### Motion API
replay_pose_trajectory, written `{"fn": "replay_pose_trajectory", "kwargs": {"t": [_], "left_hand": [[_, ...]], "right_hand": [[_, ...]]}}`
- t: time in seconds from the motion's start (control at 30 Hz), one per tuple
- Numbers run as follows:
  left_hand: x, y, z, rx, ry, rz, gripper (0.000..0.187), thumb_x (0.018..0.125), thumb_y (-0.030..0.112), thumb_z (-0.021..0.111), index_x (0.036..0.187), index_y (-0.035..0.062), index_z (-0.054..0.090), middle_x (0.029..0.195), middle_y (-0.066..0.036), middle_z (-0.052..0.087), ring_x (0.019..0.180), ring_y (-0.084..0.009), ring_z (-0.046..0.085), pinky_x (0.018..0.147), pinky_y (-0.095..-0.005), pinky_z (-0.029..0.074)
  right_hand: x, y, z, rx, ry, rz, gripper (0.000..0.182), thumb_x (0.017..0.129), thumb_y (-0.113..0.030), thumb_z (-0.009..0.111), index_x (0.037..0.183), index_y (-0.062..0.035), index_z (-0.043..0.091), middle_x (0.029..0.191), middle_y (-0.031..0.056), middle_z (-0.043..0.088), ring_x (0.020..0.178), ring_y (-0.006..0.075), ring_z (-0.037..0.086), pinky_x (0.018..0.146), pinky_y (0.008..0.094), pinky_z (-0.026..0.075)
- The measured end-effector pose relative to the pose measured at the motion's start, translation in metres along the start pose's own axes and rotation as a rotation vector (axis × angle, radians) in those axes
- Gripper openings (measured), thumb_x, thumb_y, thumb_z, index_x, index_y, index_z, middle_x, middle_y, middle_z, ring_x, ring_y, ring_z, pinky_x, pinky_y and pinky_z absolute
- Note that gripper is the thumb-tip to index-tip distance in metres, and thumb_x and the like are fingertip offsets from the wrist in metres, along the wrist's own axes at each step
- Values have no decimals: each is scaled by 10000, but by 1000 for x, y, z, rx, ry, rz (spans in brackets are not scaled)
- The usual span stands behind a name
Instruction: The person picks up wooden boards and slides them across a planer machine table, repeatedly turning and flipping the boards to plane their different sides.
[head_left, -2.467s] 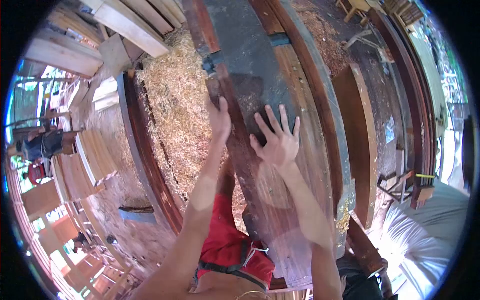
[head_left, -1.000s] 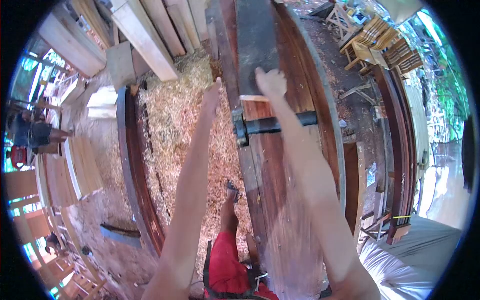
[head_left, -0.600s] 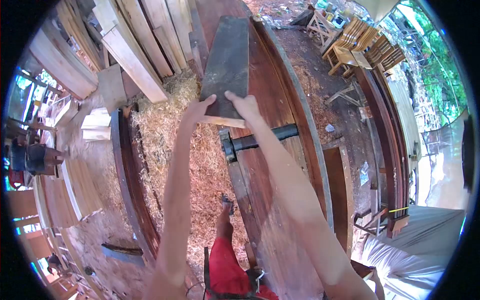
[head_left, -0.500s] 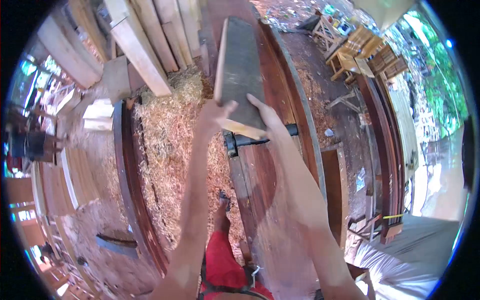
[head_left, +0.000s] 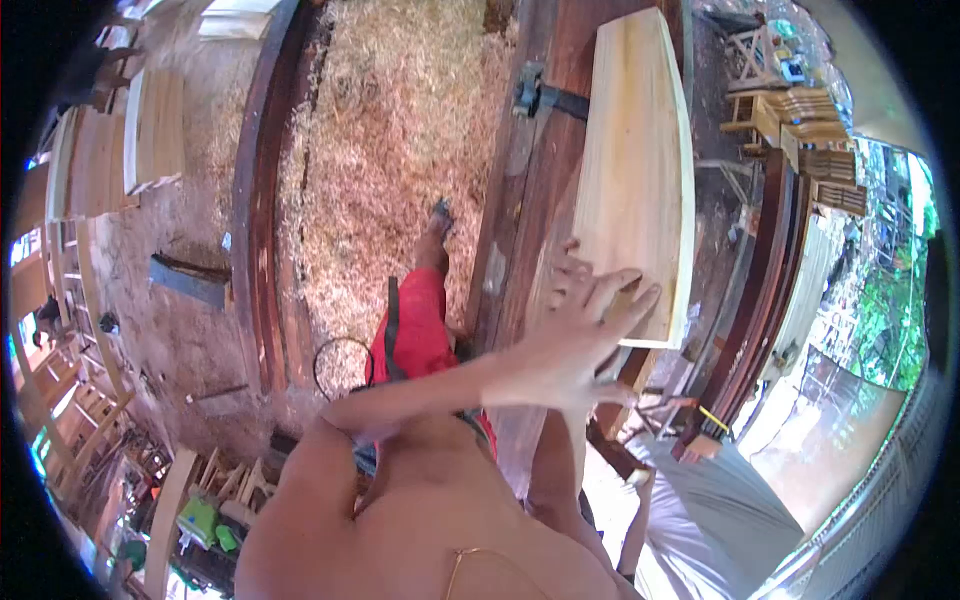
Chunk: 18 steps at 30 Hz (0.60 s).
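A pale wooden board [head_left: 635, 150] lies lengthwise on the reddish-brown workbench [head_left: 545, 165], its light face up. My left hand [head_left: 580, 325] reaches across from the left, fingers spread over the board's near left corner. Whether the palm presses on the wood cannot be made out. A dark metal clamp or stop [head_left: 530, 90] sits at the bench's left side, its bar running up to the board's left edge. My right upper arm shows at the lower middle, but my right hand cannot be seen.
Wood shavings [head_left: 385, 130] cover the ground left of the bench, beside a long dark beam [head_left: 262, 190]. Stacked planks [head_left: 155, 130] stand farther left. On the right are wooden chairs [head_left: 785, 115], long dark timbers [head_left: 755, 290] and a grey sheet [head_left: 715, 500].
The board was held in both hands with a dark face showing; now it lies on the bench, pale face up. The right hand has left it, and the view has swung down and right.
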<state>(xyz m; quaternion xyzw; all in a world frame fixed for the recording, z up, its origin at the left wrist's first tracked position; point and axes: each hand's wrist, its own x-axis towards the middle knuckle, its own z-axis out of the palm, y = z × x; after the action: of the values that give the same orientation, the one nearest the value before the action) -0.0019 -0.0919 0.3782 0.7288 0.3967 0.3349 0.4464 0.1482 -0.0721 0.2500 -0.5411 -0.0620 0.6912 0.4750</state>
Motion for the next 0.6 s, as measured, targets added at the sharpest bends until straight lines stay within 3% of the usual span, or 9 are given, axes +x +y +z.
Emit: {"fn": "replay_pose_trajectory", "kwargs": {"t": [0.1,0.13,0.2,0.23,0.33,0.43,0.5,0.53,0.6], "left_hand": [[10,-53,-2,-303,37,66,784,929,397,842,1540,21,525,1447,-220,571,1368,-385,554,1148,-489,458],[24,-65,-12,-603,39,-180,694,953,390,821,1483,18,571,1413,-182,610,1337,-328,581,1122,-471,480],[74,-101,-31,-692,197,-328,608,981,447,784,1348,-10,620,1224,-130,691,1162,-256,667,955,-446,551],[105,-123,-38,-492,350,-226,632,987,512,768,1272,-34,625,1068,-117,733,1017,-240,727,814,-437,600],[198,-162,-62,-399,345,-349,690,962,566,775,1257,-46,656,1156,-156,741,1118,-268,728,843,-429,615],[253,-164,-79,-471,203,-568,864,897,659,801,1321,-82,669,1292,-205,695,1153,-264,684,1006,-476,554],[274,-184,-68,-418,80,-662,1092,769,761,848,1329,-152,635,1357,-288,674,1228,-331,689,1028,-504,564],[291,-212,-47,-49,249,-618,1154,696,765,884,1315,-178,638,1338,-308,693,1209,-376,719,1043,-484,578],[267,-228,-62,-151,207,-630,895,757,519,914,1296,-157,681,1232,-295,740,1029,-390,777,1009,-468,609]], "right_hand": [[-14,10,-3,12,42,11,691,1045,-458,693,1518,21,538,1415,195,676,1201,310,714,1037,426,591],[-19,12,-4,15,58,13,695,1042,-457,696,1520,22,536,1418,195,675,1204,309,713,1040,426,589],[-26,15,-8,27,75,10,703,1038,-456,703,1523,23,533,1424,195,672,1210,308,710,1045,425,584],[-33,15,-9,30,83,13,707,1035,-456,706,1524,24,532,1427,196,670,1213,308,708,1048,424,582],[-53,15,-18,41,117,19,720,1028,-455,716,1529,27,527,1435,196,666,1223,307,703,1056,423,574],[-68,17,-24,47,150,36,734,1021,-453,726,1534,30,522,1443,197,661,1232,306,698,1065,421,567],[-71,12,-23,33,166,40,743,1016,-452,732,1537,32,519,1449,197,658,1239,305,695,1070,420,562],[-72,9,-23,24,178,38,747,1014,-452,735,1539,33,518,1452,198,657,1242,304,694,1073,419,560],[-61,-7,-12,-80,154,32,756,1009,-451,742,1542,35,514,1457,198,654,1248,304,691,1079,418,555]]}}
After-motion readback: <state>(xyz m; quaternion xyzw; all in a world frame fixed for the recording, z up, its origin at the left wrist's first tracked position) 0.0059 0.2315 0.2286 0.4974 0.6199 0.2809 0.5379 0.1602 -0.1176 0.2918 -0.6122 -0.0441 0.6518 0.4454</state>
